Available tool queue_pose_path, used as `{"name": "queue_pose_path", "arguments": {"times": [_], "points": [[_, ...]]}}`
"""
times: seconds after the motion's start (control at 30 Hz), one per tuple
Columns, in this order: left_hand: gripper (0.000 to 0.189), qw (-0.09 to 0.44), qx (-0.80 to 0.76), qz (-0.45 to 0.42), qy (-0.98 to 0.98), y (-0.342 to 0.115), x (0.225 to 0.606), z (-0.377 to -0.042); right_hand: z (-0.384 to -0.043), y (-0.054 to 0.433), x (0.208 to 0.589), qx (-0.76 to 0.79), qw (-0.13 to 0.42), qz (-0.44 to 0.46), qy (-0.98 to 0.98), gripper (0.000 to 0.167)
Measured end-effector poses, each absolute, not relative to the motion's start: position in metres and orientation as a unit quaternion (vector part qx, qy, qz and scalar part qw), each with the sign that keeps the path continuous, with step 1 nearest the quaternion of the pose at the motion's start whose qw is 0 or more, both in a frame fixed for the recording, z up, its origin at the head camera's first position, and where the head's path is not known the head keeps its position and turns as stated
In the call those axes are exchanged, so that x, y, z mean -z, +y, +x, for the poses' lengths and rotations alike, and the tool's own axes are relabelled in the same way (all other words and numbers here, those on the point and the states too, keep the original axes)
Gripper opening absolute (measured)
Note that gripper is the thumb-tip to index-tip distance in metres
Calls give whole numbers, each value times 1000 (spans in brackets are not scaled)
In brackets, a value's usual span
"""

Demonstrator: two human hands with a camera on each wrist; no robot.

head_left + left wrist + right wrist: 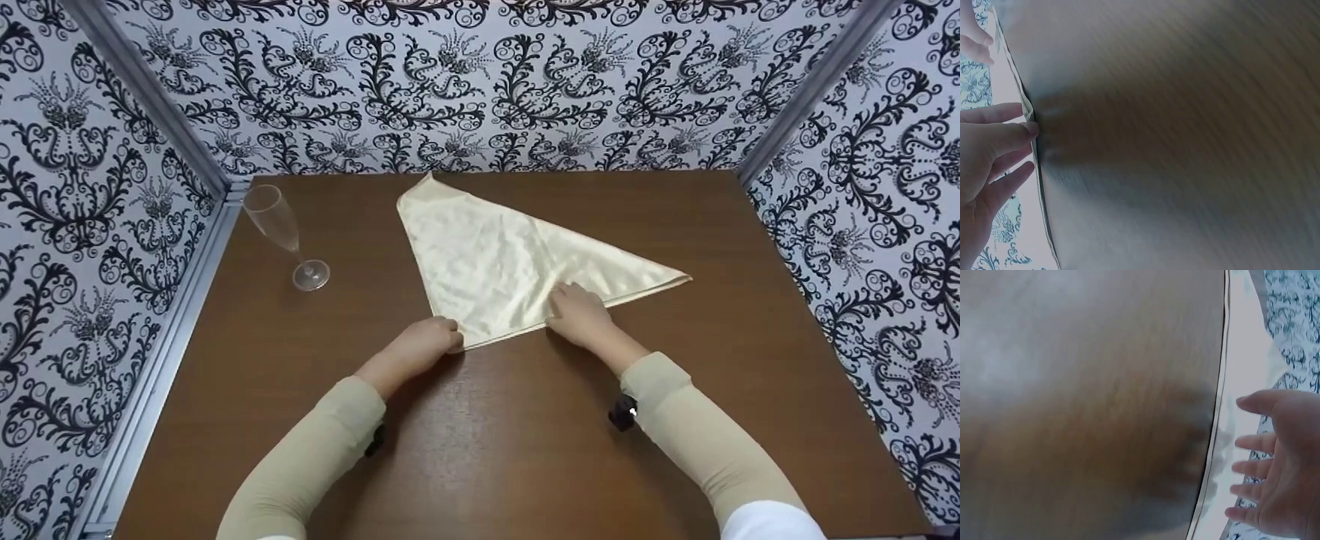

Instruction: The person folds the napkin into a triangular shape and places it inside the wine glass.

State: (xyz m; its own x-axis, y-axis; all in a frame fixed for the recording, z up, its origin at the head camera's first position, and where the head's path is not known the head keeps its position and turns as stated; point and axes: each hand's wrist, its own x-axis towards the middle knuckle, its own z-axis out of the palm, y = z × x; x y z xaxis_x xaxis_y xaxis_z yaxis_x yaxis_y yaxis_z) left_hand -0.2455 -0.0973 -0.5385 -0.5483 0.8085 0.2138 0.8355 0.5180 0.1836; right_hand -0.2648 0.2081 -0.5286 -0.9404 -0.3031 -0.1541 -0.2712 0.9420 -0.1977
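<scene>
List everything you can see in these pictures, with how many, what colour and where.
Cloth: one, shiny cream, folded, mid-table
Glass: one, clear, stemmed, standing towards the table's far left
Table: one, brown, under the cloth and glass
Walls: three, white with black pattern, at the back, left and right
Metal bars: at least three, grey, along wall corners and the table's left side
Black devices: two, black, one by each wrist
Sleeves: two, beige, on the forearms
Left hand: one, bare, pinching the cloth's near edge
Right hand: one, bare, at the cloth
</scene>
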Motion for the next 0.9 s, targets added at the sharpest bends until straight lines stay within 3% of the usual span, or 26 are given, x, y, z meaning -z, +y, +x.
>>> {"name": "queue_pose_path", "arguments": {"times": [0.3,0.53,0.9], "points": [[28,43,113,-477,-871,-77,540,-244,-240,184,531,115,113,-261,952,49],[13,15,67,-438,-897,-61,537,-240,-221,170,527,123,118,-353,920,58],[10,-9,34,-414,-910,-37,539,-238,-208,173,531,86,123,-400,904,59]]}}
